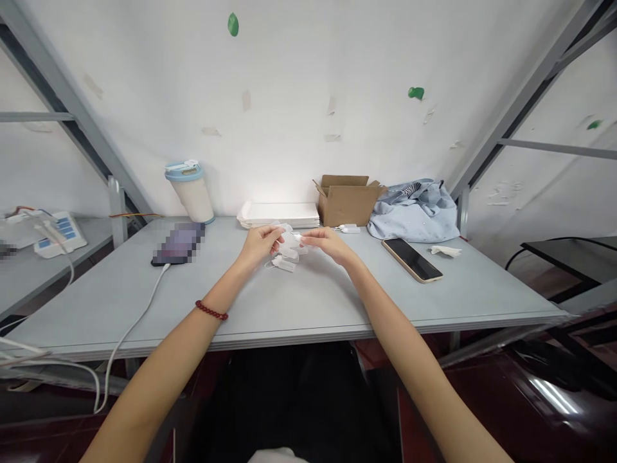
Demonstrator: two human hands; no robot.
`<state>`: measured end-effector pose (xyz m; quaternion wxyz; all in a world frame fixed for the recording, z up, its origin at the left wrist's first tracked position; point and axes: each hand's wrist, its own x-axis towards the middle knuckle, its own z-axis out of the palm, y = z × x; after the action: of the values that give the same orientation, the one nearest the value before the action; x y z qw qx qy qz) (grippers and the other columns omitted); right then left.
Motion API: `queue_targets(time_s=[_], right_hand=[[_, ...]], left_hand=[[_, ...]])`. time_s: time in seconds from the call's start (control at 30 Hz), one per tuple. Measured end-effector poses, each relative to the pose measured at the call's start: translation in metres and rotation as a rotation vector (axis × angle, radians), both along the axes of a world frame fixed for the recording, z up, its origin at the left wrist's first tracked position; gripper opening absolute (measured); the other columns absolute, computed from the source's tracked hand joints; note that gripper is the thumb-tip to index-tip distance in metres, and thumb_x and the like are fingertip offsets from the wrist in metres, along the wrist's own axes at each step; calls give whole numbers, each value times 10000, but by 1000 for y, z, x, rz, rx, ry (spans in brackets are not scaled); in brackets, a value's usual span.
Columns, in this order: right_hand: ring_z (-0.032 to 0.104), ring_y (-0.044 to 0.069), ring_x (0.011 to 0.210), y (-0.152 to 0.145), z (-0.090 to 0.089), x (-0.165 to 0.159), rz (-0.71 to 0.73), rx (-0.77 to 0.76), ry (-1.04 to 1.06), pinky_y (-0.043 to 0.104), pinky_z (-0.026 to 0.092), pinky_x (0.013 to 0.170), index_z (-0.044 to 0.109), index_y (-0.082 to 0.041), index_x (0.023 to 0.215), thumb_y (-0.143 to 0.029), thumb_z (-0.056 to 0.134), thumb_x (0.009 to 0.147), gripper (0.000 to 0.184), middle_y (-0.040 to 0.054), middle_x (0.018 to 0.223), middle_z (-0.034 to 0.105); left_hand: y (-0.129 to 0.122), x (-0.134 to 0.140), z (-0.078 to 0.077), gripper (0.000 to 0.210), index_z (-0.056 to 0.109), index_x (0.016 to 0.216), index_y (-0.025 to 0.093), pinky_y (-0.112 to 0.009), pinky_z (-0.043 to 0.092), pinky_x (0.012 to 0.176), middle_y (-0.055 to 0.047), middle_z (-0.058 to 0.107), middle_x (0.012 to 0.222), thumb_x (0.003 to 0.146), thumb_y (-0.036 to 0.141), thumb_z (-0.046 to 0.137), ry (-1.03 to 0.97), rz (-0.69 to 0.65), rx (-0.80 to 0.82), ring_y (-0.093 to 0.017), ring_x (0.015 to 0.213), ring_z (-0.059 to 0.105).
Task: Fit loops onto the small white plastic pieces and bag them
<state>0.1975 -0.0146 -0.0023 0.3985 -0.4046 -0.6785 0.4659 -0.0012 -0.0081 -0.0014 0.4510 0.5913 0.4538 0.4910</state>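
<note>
White wall closes off the back of a pale grey tabletop, with slanting metal posts at either side. From the head view, both hands meet near the middle of the table, over a loose cluster of small white pieces, some with thin loops. The left hand has thumb and fingers curled together, tips closed on part of the cluster. The right hand reaches in from the other side, fingers extended and nearly together, pinching a white piece at the tips; exactly which piece each hand grips is too small to tell. The lowest pieces lie on the tabletop just below the fingers.

Behind the hands, a white stack and an open cardboard box bound the space toward the wall, with more white pieces at the box's foot. Blue cloth fills the back right corner; a phone lies at an angle before it, beside a crumpled tissue. Far left stand a lidded cup and a phone with a white cable. Grey surface stretches from the cluster toward the front edge, crossed by the forearms.
</note>
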Motion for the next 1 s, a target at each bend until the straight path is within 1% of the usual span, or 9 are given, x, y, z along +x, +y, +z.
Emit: queue_targets(time_s=[0.1, 0.27, 0.43, 0.6, 1.0], right_hand=[[511, 134, 721, 0, 0, 0, -17, 12, -15, 262, 360, 716, 696, -156, 723, -422, 612, 739, 280, 5, 723, 641], [452, 117, 659, -3, 4, -2, -14, 18, -29, 261, 343, 682, 637, -155, 610, -407, 582, 743, 290, -4, 635, 573], [477, 117, 675, -4, 4, -3, -6, 20, -33, 263, 368, 692, 637, -153, 623, -414, 563, 761, 304, 12, 680, 609], [502, 113, 685, -1, 1, -3, 7, 37, 1, 262, 388, 699, 650, -149, 654, -408, 559, 780, 302, 16, 705, 638], [521, 125, 718, 0, 0, -3, 8, 39, -4, 269, 395, 711, 658, -153, 693, -402, 554, 798, 289, 28, 744, 656]], left_hand=[[0, 0, 0, 231, 648, 673, 142, -218, 366, 465, -20, 617, 650, 667, 371, 681, -18, 19, 9, -85, 497, 495], [1, -2, 0, 238, 646, 656, 141, -219, 370, 470, -21, 617, 650, 667, 377, 676, -22, 5, 9, -86, 501, 500], [-2, -1, 3, 222, 632, 622, 147, -227, 362, 478, -10, 601, 612, 659, 362, 674, 2, -8, -1, -85, 489, 480], [-7, 1, 7, 232, 607, 581, 153, -227, 350, 478, 9, 548, 526, 654, 364, 668, 30, -77, -26, -88, 467, 458], [-4, 0, 2, 248, 607, 578, 151, -227, 344, 486, 13, 540, 516, 668, 375, 664, 38, -119, -33, -86, 466, 448]])
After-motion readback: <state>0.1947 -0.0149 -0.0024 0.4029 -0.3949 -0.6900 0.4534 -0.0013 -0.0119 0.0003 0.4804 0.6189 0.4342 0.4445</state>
